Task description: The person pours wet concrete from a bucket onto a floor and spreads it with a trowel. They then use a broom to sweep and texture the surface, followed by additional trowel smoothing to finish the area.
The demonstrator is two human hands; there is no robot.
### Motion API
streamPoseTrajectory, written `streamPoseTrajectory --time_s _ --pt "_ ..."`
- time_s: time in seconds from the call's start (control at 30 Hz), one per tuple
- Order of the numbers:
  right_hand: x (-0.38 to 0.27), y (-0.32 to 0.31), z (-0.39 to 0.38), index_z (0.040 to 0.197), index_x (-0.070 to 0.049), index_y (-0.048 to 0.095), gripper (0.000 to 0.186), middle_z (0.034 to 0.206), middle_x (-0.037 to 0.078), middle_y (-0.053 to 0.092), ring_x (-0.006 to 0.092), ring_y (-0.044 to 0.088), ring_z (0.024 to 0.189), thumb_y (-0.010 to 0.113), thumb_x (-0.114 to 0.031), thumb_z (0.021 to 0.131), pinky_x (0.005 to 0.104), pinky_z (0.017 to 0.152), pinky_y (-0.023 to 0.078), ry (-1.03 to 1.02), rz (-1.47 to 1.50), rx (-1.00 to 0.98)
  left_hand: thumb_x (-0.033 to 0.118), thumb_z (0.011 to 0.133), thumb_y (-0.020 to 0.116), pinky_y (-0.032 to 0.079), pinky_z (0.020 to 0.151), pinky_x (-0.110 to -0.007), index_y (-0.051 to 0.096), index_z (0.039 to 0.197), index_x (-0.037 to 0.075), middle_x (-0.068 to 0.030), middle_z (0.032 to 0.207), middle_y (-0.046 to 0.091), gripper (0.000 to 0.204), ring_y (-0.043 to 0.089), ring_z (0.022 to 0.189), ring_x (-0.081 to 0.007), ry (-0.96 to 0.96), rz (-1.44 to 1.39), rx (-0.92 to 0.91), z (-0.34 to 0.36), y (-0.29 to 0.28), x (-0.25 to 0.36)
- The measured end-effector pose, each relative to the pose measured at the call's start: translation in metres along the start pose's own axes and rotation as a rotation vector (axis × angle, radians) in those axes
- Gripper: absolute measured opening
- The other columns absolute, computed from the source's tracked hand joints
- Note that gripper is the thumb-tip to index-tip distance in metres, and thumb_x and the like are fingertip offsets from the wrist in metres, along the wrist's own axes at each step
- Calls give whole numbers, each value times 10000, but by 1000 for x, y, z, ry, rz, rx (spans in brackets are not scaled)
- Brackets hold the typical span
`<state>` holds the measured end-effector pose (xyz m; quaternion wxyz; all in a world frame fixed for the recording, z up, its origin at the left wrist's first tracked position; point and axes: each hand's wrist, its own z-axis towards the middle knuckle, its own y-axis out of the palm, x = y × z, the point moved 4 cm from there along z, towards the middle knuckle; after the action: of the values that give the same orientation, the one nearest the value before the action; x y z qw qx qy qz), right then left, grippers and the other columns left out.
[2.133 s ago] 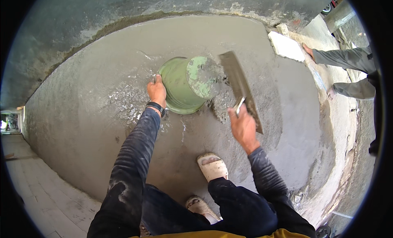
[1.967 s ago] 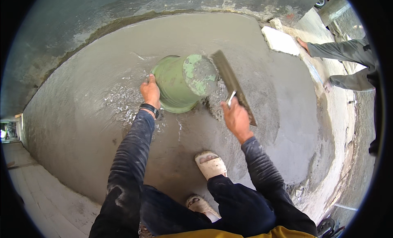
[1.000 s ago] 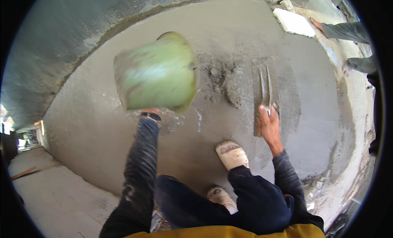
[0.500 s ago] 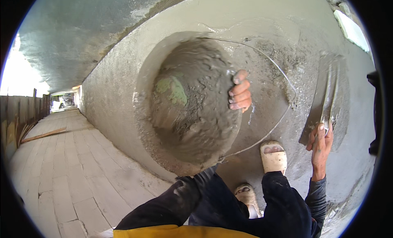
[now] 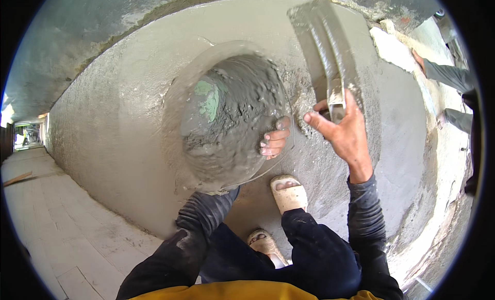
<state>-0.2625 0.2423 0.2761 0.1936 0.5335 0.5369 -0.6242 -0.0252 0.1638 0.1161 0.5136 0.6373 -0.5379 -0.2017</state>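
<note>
- I see a wet grey floor (image 5: 118, 145) across most of my view.
- The bucket (image 5: 209, 105) is mid-view, mouth facing my camera, wet cement (image 5: 242, 106) coating its inside around a green patch.
- The trowel (image 5: 329, 57) is to its right, blade pointing away.
- My right hand (image 5: 348, 135) grips the trowel's handle.
- My left hand (image 5: 275, 140) curls over the bucket's rim.

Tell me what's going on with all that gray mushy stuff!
The person's left hand grips a green bucket, its mouth facing up toward the camera and its inside coated with wet gray mortar. The right hand holds a long finishing trowel off to the bucket's right. More mortar spreads around the person's cream slide sandals. Someone else in gray clothing is at the right edge.
</note>
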Motion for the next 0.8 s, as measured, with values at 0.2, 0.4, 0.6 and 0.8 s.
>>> streamPoseTrajectory --time_s 0.2,0.4,0.6,0.8 --pt "7 25 23 1158 -1 636 539 887 76 729 179 686 780 907 -264 774 346 725 552 37 146 -45 482 1049 471 551 869 -453 426 1441 78 -139 1177 615 566 636 992 -315 -106 52 41 -9 -2 -2" --pt "1 35 34 1359 43 541 704 735 -16 611 45 500 535 890 -168 785 229 467 409 71 405 -182 542 1045 476 560 928 -476 405 1503 83 -160 1266 642 652 658 1069 -341 -187 71 120 -28 -19 -14" --pt "-10 42 38 1331 61 512 669 817 168 727 334 717 710 810 -219 801 446 664 560 -231 -99 131 728 972 500 353 1185 -581 262 1640 120 -198 1634 385 934 439 1442 -393 135 -358 185 -75 -8 -78" --pt "29 38 34 1176 13 570 478 1004 281 722 448 711 954 762 -220 805 498 854 553 -10 -305 167 497 925 716 407 1103 -560 106 1659 138 -133 1519 464 1020 486 1356 -319 251 2 580 -15 -14 -75"
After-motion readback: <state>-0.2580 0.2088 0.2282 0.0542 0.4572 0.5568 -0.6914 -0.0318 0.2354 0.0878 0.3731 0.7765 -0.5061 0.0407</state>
